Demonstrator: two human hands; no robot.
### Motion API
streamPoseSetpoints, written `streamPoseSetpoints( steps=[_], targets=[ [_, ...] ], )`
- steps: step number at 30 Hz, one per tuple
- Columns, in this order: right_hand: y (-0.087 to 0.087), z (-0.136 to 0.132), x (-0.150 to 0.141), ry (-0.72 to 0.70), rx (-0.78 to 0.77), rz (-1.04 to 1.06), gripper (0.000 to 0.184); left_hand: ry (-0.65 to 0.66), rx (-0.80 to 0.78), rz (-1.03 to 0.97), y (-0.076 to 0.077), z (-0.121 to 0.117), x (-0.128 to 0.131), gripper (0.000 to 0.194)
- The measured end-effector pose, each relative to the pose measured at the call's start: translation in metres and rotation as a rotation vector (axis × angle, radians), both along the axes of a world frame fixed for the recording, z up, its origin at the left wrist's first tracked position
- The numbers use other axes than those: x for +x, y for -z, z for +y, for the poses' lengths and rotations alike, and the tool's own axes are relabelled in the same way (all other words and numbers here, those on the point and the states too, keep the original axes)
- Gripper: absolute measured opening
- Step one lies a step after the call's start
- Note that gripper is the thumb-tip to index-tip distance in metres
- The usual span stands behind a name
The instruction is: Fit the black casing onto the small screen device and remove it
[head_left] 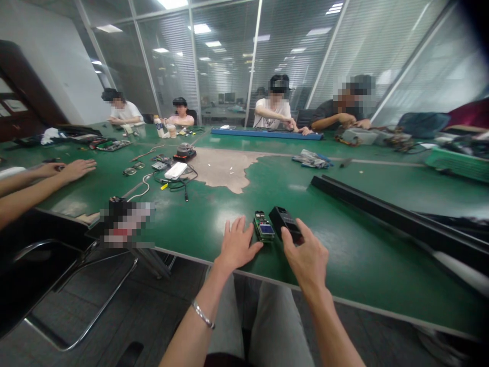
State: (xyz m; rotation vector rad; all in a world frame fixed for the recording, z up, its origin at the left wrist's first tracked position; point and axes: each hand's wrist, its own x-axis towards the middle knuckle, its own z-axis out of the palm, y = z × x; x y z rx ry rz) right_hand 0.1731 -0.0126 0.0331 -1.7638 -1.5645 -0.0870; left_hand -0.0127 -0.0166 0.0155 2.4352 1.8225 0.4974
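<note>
A small green circuit board (263,227) with a little blue-grey screen lies on the table near its front edge. To its left, my left hand (236,241) rests with fingers spread on the tabletop, its thumb pointing toward the board's lower end and holding nothing. Just right of the board is a black plastic case (283,222), tilted at an angle. My right hand (306,254) has thumb and fingers on opposite sides of the case's near end; its palm-side grip is partly hidden.
A long black bar (382,216) stretches across the right side. Left of centre lie a white device (176,171) with cables and a bare brown patch (221,171). Gloves (312,159) lie farther back. Several people work around the green table (206,224); a neighbour's hands (72,171) are at left.
</note>
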Motion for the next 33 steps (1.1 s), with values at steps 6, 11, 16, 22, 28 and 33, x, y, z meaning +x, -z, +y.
streamPoseSetpoints(
  steps=[6,11,16,22,28,33],
  targets=[
    [-0.026,0.006,-0.032,-0.063,-0.006,-0.021,0.055,-0.004,0.024,-0.018,0.003,-0.001,-0.001,0.058],
    [-0.024,0.005,-0.049,-0.068,-0.047,-0.090,0.053,-0.008,0.035,-0.028,0.002,-0.002,-0.002,0.056],
    [-0.021,0.000,-0.056,-0.073,-0.078,-0.171,0.052,-0.018,0.026,-0.033,0.001,-0.002,-0.003,0.055],
    [-0.011,-0.003,-0.057,-0.074,-0.103,-0.210,0.050,-0.019,-0.014,-0.042,0.000,-0.001,-0.004,0.063],
    [0.005,-0.009,-0.057,-0.079,-0.131,-0.211,0.051,-0.016,-0.029,-0.057,0.000,0.001,-0.004,0.066],
    [0.006,-0.009,-0.059,-0.077,-0.116,-0.214,0.047,-0.016,-0.027,-0.074,0.001,0.000,-0.004,0.065]
  ],
)
